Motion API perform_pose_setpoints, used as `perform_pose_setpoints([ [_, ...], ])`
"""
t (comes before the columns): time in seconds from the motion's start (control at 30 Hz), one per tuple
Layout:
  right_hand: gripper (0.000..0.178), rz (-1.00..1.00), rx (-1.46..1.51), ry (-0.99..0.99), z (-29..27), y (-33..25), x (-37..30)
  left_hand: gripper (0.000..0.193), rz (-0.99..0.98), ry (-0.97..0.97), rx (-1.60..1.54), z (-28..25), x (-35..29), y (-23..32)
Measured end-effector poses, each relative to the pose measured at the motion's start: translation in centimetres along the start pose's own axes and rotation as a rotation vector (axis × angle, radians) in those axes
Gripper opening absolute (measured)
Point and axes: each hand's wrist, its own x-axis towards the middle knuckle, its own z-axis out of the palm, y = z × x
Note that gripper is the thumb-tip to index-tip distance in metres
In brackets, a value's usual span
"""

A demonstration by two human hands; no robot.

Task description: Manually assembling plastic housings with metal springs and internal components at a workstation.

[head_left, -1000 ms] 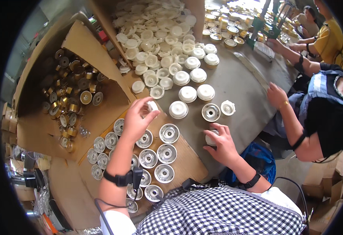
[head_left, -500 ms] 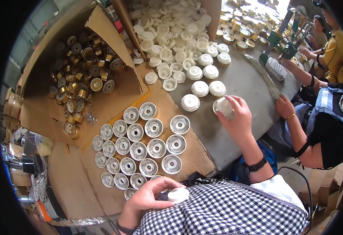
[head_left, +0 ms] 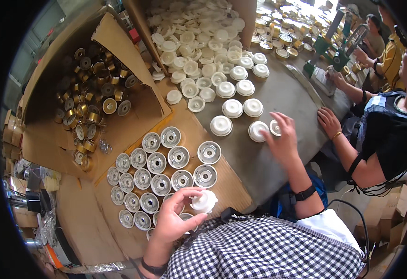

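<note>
We look from the head through the left fisheye camera, facing down over our checked apron [head_left: 264, 246] onto the hands [head_left: 174, 218] and tabletop [head_left: 289, 95], all near; the wide view takes in a co-worker [head_left: 394, 130] farther off to the right.

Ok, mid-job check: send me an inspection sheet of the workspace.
Surface: grey table, cardboard sheet at left.
Job's things: silver dishes grouped on cardboard; white-capped pieces on table.
Clutter: loose white caps heaped behind; gold-coloured parts in open carton.
Hands: left hand holds a white cap; right hand open beside nearest white-capped piece, contact unclear.
Cables: black cable at lower right.
Surroundings: co-worker at right, green press beyond.
</note>
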Motion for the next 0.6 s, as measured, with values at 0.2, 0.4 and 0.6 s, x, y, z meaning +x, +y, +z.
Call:
perform_pose_setpoints([
  [0.2,0.052,0.122,-0.184,-0.161,-0.7,4.6,-1.3,0.052,0.107,0.231,0.080,-0.5,0.2,-0.3],
  [0.4,0.032,0.053,-0.087,-0.123,-1.1,4.7,-1.6,0.051,0.249,0.391,0.564,-0.4,2.6,-0.3],
  [0.6,0.028,0.477,0.133,-0.097,-1.9,4.2,-1.9,0.051,0.341,0.245,1.004,0.1,5.2,-2.6],
])
